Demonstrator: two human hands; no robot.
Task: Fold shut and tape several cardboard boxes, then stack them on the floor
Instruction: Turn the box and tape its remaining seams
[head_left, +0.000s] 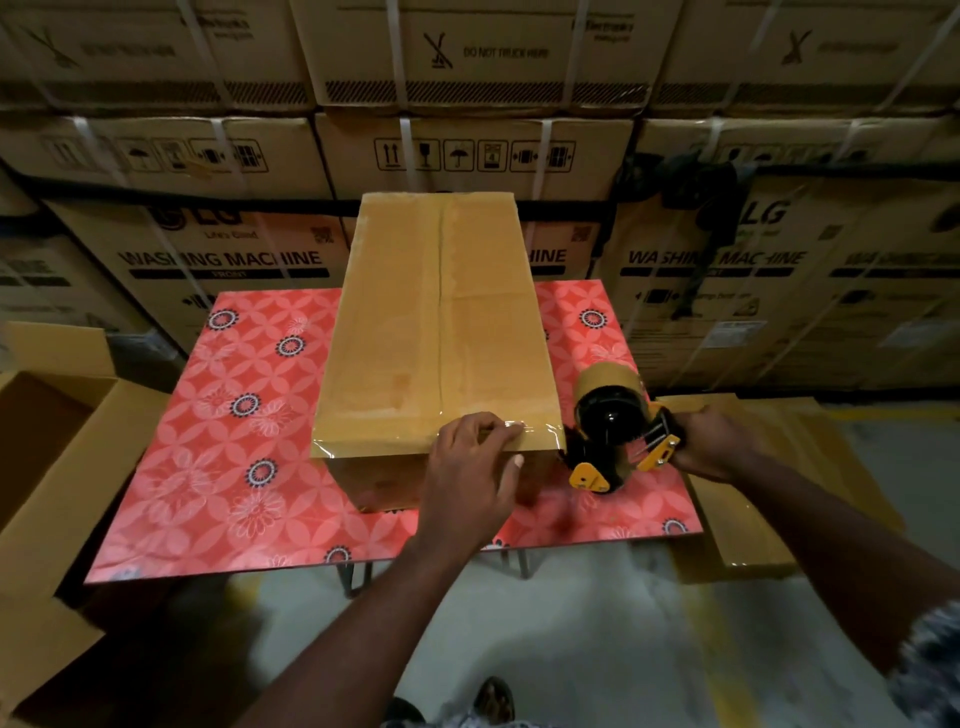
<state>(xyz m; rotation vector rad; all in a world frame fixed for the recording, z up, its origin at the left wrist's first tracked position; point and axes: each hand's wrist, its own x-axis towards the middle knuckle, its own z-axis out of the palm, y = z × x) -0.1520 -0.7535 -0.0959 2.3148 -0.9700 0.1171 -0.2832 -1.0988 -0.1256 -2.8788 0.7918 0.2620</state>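
Pressing on the near top edge of the cardboard box (441, 312), the left hand (475, 460) lies spread and nearly flat; its fingers (493, 426) rest on a strip of clear tape (540, 428) that runs across that edge towards the box's right corner, and its thumb points right along the box's front face; nothing is gripped in it. The right hand (711, 441) is clenched round the handle of a tape dispenser (618, 431), a black and yellow tool carrying a brown roll; the dispenser sits just beside the box's near right corner, low over the desk (234, 415), and whether it touches the box cannot be told.

The box stands lengthwise on the desk's red flowered cover, its flaps folded shut and a glossy band of tape running down the middle seam; its far end reaches past the desk's back edge.

On the floor (571, 649) to the left stands an open carton (52, 441), flaps up; to the right, partly behind the right forearm, lies a closed brown box (753, 530). Behind the desk rises a wall of strapped washing-machine cartons (223, 249).
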